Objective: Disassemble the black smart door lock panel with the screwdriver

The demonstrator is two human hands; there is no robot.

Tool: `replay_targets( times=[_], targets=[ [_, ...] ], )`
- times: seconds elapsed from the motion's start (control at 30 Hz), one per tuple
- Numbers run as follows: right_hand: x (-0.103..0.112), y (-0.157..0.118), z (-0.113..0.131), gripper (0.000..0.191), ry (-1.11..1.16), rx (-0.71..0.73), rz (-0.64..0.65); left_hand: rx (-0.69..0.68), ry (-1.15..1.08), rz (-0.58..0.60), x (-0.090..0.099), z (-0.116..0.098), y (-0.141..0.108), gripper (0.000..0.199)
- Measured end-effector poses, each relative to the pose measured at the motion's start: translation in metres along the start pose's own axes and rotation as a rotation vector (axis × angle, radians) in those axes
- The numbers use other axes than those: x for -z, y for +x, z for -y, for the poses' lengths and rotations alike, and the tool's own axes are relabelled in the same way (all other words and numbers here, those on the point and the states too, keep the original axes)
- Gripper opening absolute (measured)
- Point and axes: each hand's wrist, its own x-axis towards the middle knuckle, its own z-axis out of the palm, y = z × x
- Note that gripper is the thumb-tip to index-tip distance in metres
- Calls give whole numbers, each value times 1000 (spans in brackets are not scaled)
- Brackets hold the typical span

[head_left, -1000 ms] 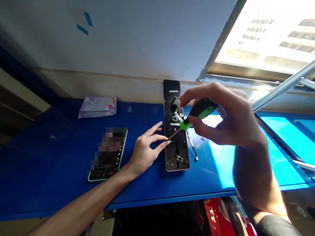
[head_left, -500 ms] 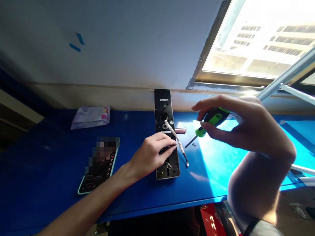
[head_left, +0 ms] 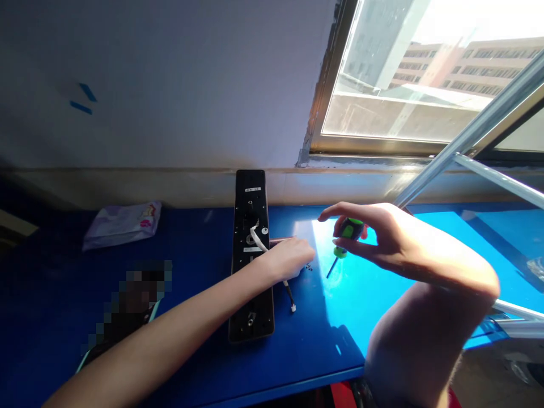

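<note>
My right hand grips a green and black screwdriver, its dark shaft slanting down to the left above the sunlit tabletop. My left hand reaches across a long black panel that looks like the back of a door lock. Its fingers are curled down beside several tiny dark screws; the fingertips are hidden, so whatever they hold cannot be seen. A white-wrapped cable comes out of the panel, passes under my left hand and ends in a small white connector.
Thin copper-coloured pieces lie right of the panel. On the left of the blue table are a tissue pack and a phone, partly blurred and behind my left forearm. A metal ladder-like frame crosses before the window at right.
My left hand has moved right, off the panel and over to the screws. My right hand still holds the screwdriver, its shaft now steeper. The camera view has shifted to the right.
</note>
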Motion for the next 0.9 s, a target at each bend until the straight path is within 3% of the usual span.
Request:
replay_targets(
  times=[0.3, 0.63, 0.77, 0.9],
  targets=[
    [6, -12, -18, 39, 71, 12, -59, 4, 22, 79, -3, 1, 11, 25],
    [7, -6, -26, 38, 147, 83, -18, 31, -112, -32, -9, -6, 7, 22],
    [5, 1, -22, 35, 146, 110, 11, 52, -177, -106, -6, -9, -7, 28],
    [4, 10, -12, 31, 160, 149, 9, 23, -221, -233, 7, -12, -43, 29]
  ],
)
